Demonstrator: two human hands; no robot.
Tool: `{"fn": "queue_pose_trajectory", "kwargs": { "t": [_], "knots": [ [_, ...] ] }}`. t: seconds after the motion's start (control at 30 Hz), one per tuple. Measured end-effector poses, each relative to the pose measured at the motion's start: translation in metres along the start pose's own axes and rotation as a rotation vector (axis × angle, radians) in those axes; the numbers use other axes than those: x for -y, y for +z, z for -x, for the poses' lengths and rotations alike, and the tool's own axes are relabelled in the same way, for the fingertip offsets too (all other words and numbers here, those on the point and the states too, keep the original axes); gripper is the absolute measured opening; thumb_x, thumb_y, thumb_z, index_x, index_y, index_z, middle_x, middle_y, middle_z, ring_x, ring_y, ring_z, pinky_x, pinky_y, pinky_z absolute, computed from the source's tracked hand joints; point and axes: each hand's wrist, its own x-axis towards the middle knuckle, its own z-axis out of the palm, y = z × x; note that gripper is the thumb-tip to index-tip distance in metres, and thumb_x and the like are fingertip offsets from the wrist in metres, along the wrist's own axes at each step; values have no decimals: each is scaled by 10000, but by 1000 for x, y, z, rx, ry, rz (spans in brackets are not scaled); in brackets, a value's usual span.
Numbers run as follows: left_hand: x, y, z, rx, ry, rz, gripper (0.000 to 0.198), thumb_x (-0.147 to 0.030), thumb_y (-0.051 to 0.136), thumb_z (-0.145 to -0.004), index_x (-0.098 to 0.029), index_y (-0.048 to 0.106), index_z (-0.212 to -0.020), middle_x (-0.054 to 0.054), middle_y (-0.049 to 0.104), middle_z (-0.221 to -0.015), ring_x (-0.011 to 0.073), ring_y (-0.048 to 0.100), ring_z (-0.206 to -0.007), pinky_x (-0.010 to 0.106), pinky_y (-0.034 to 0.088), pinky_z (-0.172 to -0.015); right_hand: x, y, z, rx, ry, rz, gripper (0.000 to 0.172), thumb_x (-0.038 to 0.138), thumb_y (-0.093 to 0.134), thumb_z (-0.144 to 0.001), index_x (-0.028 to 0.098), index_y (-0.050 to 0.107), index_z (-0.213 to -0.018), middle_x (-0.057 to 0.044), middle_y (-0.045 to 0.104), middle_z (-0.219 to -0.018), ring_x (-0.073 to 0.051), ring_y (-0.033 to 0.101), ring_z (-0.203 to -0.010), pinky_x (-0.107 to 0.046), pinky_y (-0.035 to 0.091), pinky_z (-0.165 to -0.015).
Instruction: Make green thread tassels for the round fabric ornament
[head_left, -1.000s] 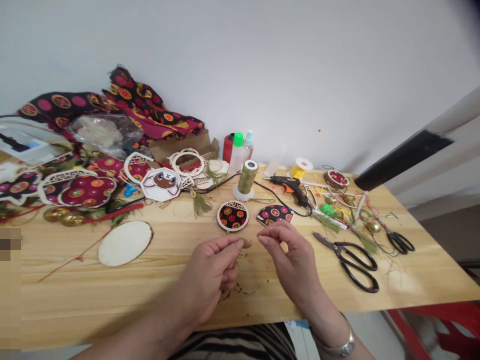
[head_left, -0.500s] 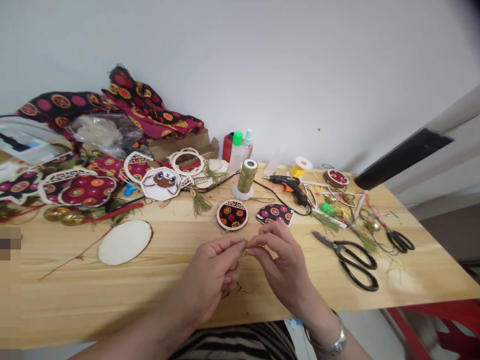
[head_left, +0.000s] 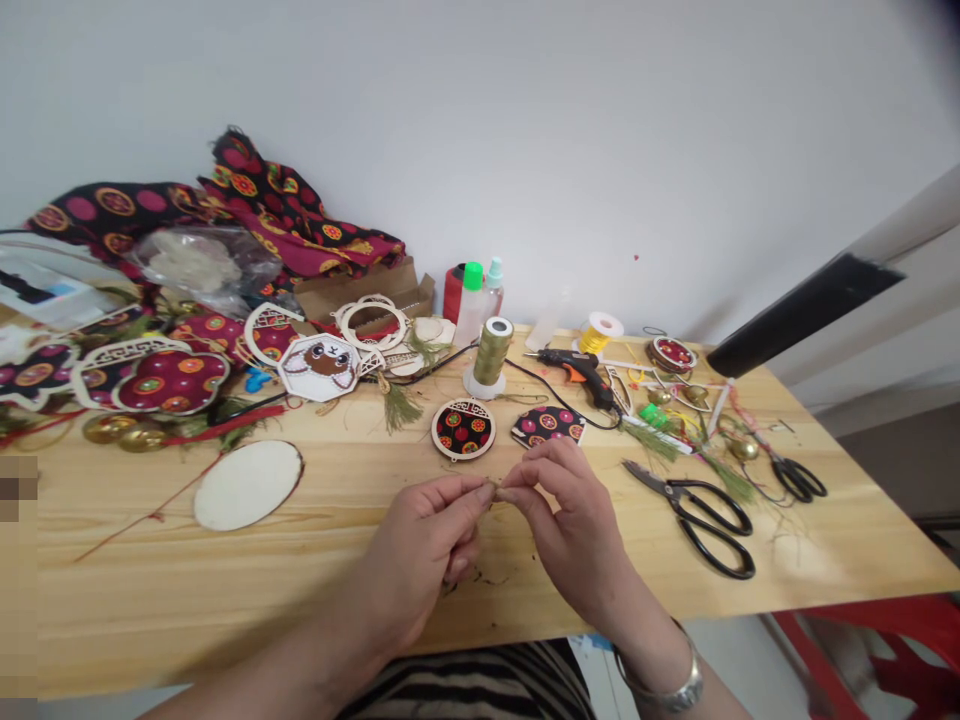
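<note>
Close together over the table's front middle, both hands pinch a thin, dark olive thread [head_left: 493, 484]. My left hand [head_left: 439, 530] is closed, thumb and forefinger pressed on it. Fingertips of my right hand [head_left: 559, 510] meet the left ones, pinched on the same thread. A loose dark strand [head_left: 491, 580] lies below the left fingers. Just beyond the hands is a round wood-framed pendant [head_left: 463, 430] with patterned fabric. Beside it, a patterned fabric piece [head_left: 549, 427] is partly covered by my right hand. A spool of olive thread [head_left: 492, 352] stands behind them.
Large black-handled scissors [head_left: 709, 515] lie right of my right hand, smaller scissors [head_left: 799, 480] farther right. A glue gun [head_left: 577, 370] with a black cord lies behind. Left are a pale oval disc [head_left: 249, 485], an animal-face pendant [head_left: 320, 366] and piled fabric [head_left: 300, 215].
The right fingertips have shifted slightly, still pinching close to the left ones. The whole view has moved a little; the things on the table lie as before.
</note>
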Motion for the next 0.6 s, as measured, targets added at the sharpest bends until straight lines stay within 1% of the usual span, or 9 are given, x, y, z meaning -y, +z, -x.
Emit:
{"fn": "queue_pose_trajectory", "kwargs": {
  "t": [0.13, 0.23, 0.33, 0.5, 0.6],
  "knots": [
    [0, 0, 0, -8, -5, 20, 206, -358, 615, -768, -155, 648, -757, -107, 320, -377, 47, 229, -360, 213, 144, -392, -1, -1, 0, -22, 15, -2, 113, 107, 577, -822, 172, 594, -730, -18, 544, -763, -159, 496, -778, -308, 403, -701],
    [1, 0, 0, -4, -8, 40, 203, -348, 616, -769, -149, 654, -794, -110, 318, -382, 45, 223, -358, 212, 139, -392, -3, 0, 1, -24, 6, -53, 84, 106, 587, -818, 178, 617, -787, -19, 553, -789, -155, 507, -793, -298, 415, -707],
    [1, 0, -1, 9, -3, 44, 205, -343, 612, -773, -145, 654, -806, -110, 318, -387, 42, 219, -353, 210, 141, -390, -5, 2, 1, -15, -12, -96, 95, 89, 615, -792, 179, 626, -819, -19, 552, -804, -153, 509, -809, -288, 423, -711],
    [0, 0, -1, 16, -27, 78, 187, -332, 623, -760, -147, 641, -747, -108, 312, -391, 37, 209, -355, 206, 136, -387, -5, 3, 1, -41, -118, -13, 83, 96, 618, -792, 174, 647, -793, -22, 538, -755, -158, 483, -772, -300, 409, -692],
    [0, 0, -1, 19, -21, 86, 188, -329, 621, -764, -147, 629, -714, -106, 306, -406, 36, 202, -364, 203, 135, -387, -5, 3, 2, -62, -169, 53, 123, 91, 575, -820, 176, 660, -796, -29, 541, -735, -161, 470, -757, -312, 403, -688]
  ]
}}
